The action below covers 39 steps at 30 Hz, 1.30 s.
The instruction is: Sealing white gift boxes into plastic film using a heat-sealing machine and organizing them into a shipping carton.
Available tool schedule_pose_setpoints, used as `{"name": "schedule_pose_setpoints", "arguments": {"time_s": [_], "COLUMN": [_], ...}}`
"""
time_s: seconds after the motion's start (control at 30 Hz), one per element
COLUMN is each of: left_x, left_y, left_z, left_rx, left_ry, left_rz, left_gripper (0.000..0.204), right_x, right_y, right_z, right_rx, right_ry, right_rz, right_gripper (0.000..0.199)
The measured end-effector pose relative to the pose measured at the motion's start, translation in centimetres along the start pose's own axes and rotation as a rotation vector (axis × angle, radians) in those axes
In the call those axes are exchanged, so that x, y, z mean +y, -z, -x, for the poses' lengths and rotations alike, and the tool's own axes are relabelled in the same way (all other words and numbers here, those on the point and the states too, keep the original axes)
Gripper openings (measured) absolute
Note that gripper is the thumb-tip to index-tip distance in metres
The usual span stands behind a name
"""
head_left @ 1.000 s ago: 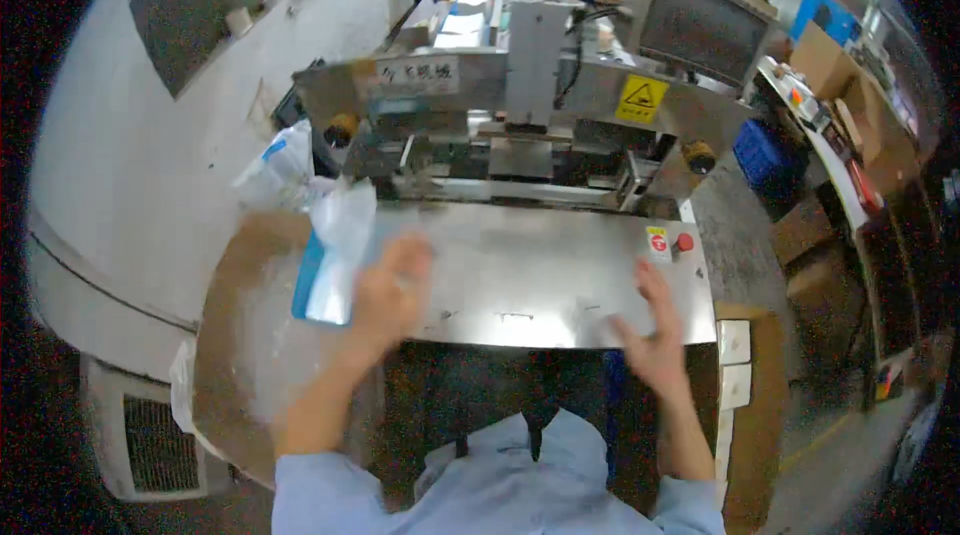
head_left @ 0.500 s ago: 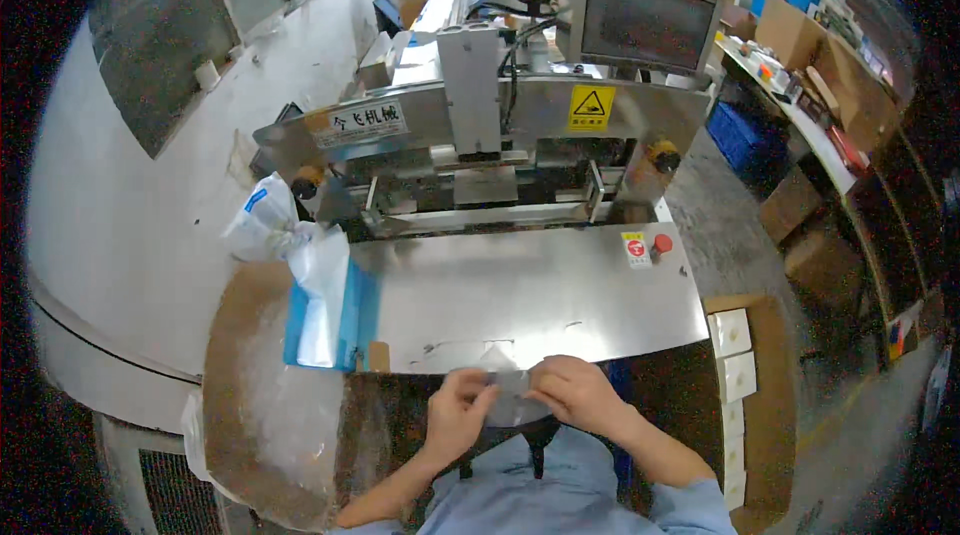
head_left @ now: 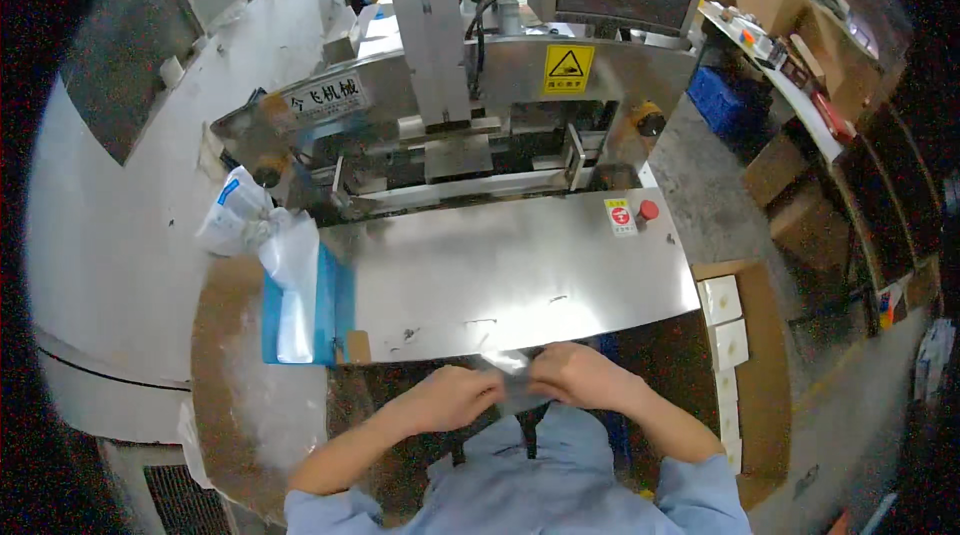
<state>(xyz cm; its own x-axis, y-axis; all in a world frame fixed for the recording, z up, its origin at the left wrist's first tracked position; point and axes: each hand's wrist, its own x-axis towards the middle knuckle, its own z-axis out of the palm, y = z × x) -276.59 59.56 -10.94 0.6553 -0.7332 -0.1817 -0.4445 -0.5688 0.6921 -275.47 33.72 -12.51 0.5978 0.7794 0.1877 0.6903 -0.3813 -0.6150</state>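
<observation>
A small piece of thin, clear plastic [head_left: 514, 363], perhaps a bag, is stretched between my hands at the near edge of the metal worktop [head_left: 500, 275]. My left hand [head_left: 452, 398] pinches its left side, with the back of the hand turned up. On the other side, my right hand [head_left: 582, 376] is closed with its fingers curled on the plastic. Light glints off the film, and its lower part is blurred. Whether anything lies inside it cannot be made out.
Behind the worktop stands a metal machine [head_left: 445, 150] with a red button [head_left: 648, 210] at right. A blue box [head_left: 335, 305] holding white plastic sits at left, above a carton lined with plastic [head_left: 270, 405]. White boxes [head_left: 730, 345] fill a carton at right.
My left hand has rolled so its back faces up, and its fingers have closed tighter. Both hands are now nearer the worktop's edge. The whole view has shifted slightly.
</observation>
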Motion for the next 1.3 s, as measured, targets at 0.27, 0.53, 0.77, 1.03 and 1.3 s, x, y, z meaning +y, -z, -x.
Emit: {"name": "schedule_pose_setpoints", "arguments": {"time_s": [0.27,0.53,0.77,1.03,1.3], "left_x": [2.2,0.1,-9.1,-18.0,-30.5], "left_y": [6.5,10.0,11.2,21.4,23.8], "left_z": [2.6,1.3,-2.7,-14.0,-16.1], "left_rx": [-0.099,-0.278,-0.219,0.188,0.4], "left_ry": [0.188,0.154,0.128,0.356,0.347], "left_rz": [0.045,0.09,0.208,0.416,0.568], "left_gripper": [0.016,0.016,0.023,0.039,0.039], "right_x": [-0.7,3.2,9.3,20.8,18.7], "right_y": [5.5,8.0,7.4,9.7,9.0], "right_z": [-0.8,-5.0,-9.6,-20.0,-26.6], "right_rx": [-0.096,-0.329,-0.361,0.012,0.2], "right_ry": [-0.045,-0.017,-0.305,-0.347,-0.375], "right_rz": [-0.048,-0.378,-0.323,-0.044,0.336], "right_gripper": [0.009,0.015,0.024,0.026,0.029]}}
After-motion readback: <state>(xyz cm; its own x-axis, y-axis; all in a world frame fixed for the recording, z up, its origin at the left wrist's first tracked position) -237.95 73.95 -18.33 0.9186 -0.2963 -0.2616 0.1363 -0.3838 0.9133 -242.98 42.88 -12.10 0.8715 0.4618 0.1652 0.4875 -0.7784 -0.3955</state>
